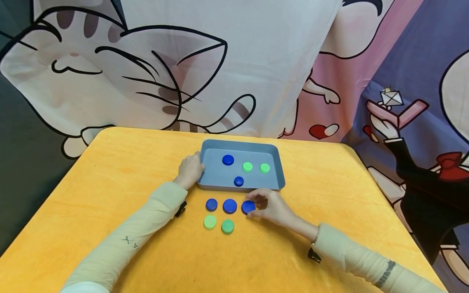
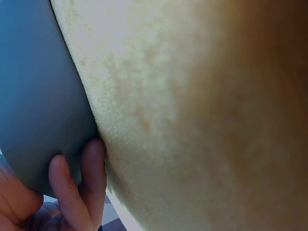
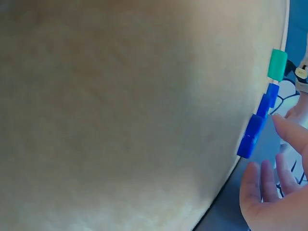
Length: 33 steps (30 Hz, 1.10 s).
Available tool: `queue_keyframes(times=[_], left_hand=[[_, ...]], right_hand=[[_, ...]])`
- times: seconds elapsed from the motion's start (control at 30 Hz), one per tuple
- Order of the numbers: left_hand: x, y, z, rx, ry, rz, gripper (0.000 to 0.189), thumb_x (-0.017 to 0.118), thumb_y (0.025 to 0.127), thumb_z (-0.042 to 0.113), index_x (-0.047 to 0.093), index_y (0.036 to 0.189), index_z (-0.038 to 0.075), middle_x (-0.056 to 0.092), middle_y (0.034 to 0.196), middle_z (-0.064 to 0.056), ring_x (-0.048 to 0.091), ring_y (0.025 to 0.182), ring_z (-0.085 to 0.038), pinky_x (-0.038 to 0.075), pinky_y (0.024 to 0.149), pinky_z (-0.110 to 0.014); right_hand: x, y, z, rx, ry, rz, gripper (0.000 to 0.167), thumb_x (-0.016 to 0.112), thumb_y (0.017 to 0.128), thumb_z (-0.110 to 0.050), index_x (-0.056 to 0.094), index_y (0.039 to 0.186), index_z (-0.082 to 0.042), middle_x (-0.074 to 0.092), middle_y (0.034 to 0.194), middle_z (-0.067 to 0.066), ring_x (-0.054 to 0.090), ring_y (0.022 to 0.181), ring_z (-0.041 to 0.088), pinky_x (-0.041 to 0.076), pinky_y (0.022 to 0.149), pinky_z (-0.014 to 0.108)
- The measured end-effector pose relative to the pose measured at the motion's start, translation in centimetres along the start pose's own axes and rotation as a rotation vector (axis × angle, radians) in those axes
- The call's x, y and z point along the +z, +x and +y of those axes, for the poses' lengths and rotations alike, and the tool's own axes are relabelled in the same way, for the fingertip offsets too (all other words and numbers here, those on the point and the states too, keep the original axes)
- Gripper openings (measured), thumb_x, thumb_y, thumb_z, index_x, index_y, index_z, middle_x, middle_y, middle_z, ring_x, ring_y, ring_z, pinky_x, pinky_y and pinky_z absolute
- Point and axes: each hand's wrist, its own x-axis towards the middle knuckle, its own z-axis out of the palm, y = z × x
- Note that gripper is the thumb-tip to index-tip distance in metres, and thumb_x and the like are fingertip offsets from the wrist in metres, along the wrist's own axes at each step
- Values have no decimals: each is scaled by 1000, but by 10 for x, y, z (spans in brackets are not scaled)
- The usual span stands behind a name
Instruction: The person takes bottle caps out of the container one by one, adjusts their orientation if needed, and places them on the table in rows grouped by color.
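1. One round blue disc lies between the right hand's thumb and fingers, spread apart around it; contact is unclear.
2. Left of these fingers sit two more blue discs, with two green discs on their near side.
3. Just beyond the fingers, the tray's long axis runs left-right; the left hand grips its left end.

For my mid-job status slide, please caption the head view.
Left hand holding the blue-grey tray by its left end, right hand poised around a blue disc on the yellow table.
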Motion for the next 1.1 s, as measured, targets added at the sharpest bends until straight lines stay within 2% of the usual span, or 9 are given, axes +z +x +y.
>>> queue_keyframes(times=[0.13,0.33,0.5,0.7,0.97,1.1], left_hand=[[0,0,0,-2,5,-3,44,50,93,9,45,135,-5,65,104,-26,65,85,-32,53,72,-43],[0,0,0,-8,8,-5,44,50,93,9,45,134,-5,65,105,-27,66,88,-34,53,74,-45],[-1,0,0,-7,6,-5,45,50,93,9,44,135,-5,65,105,-27,66,88,-34,53,74,-44],[-1,0,1,-5,10,-7,46,49,93,9,43,137,-5,65,106,-27,66,87,-34,53,73,-44],[-1,1,0,-9,11,-7,46,49,93,8,44,136,-4,65,103,-27,66,86,-33,53,71,-43],[-1,1,0,-7,8,-9,44,50,93,8,45,134,-5,65,103,-26,66,86,-33,53,72,-43]], right_hand=[[-6,5,-4,22,88,-4,42,82,73,-10,67,111,-2,69,105,13,65,88,26,55,75,27],[-18,15,-9,48,181,21,44,81,74,-7,65,112,5,67,106,23,63,91,36,53,74,22],[-26,27,-3,43,240,29,45,79,75,-5,63,116,7,66,108,26,64,93,35,54,77,25],[-33,42,5,53,262,44,45,77,78,-6,61,118,6,64,111,28,66,92,24,52,81,24],[-38,64,10,50,251,73,47,76,79,-5,59,121,7,62,115,30,63,100,37,52,80,20],[-38,77,13,64,224,98,47,76,79,-5,60,121,6,63,116,27,61,101,38,53,84,27]])
